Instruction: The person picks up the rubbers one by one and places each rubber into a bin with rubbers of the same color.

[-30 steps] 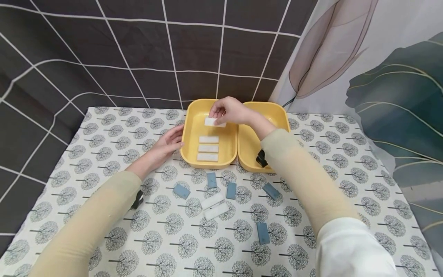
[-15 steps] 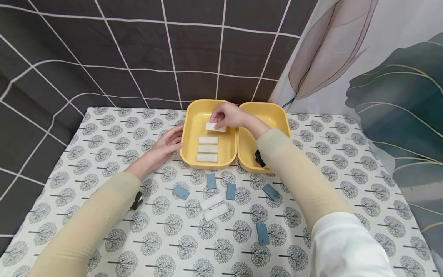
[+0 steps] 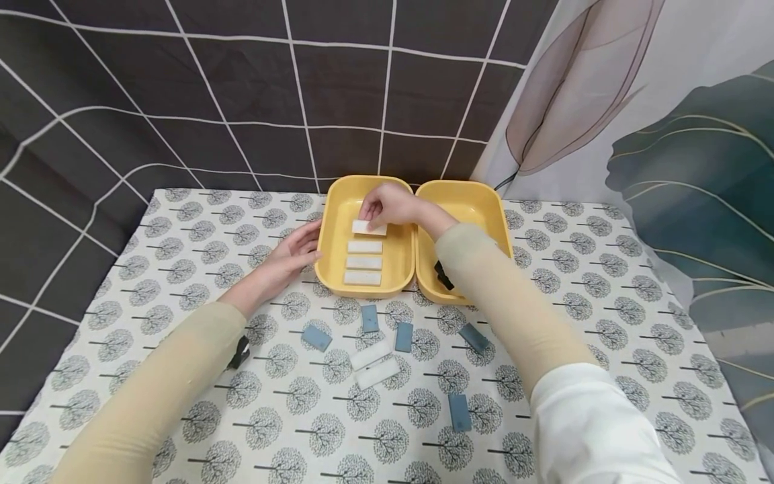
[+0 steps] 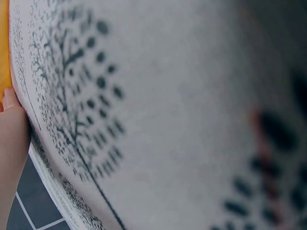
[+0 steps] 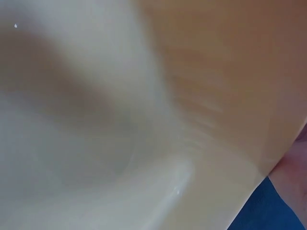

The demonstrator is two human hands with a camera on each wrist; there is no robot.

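Inside the left yellow tray (image 3: 396, 272), my right hand (image 3: 392, 204) pinches a white rectangular block (image 3: 369, 228) just beyond a column of three white blocks. The nearest of these white blocks (image 3: 363, 277) lies by the tray's front wall. Whether the pinched block touches the tray floor I cannot tell. My left hand (image 3: 289, 260) rests with extended fingers against the outer left wall of that tray; its fingertips also show beside the yellow wall (image 4: 4, 52) in the left wrist view. A blurred tray wall fills most of the right wrist view.
A second yellow tray (image 3: 478, 202) adjoins the first on its right, partly behind my right forearm. On the tree-print tablecloth (image 3: 290, 417) lie two white blocks (image 3: 377, 372) side by side and several blue blocks, one blue block (image 3: 459, 412) nearer the front. A dark checked curtain (image 3: 254, 87) hangs behind.
My right hand has moved slightly toward me and left with the white block, which is now closer to the column and lower. My left hand stays against the tray.
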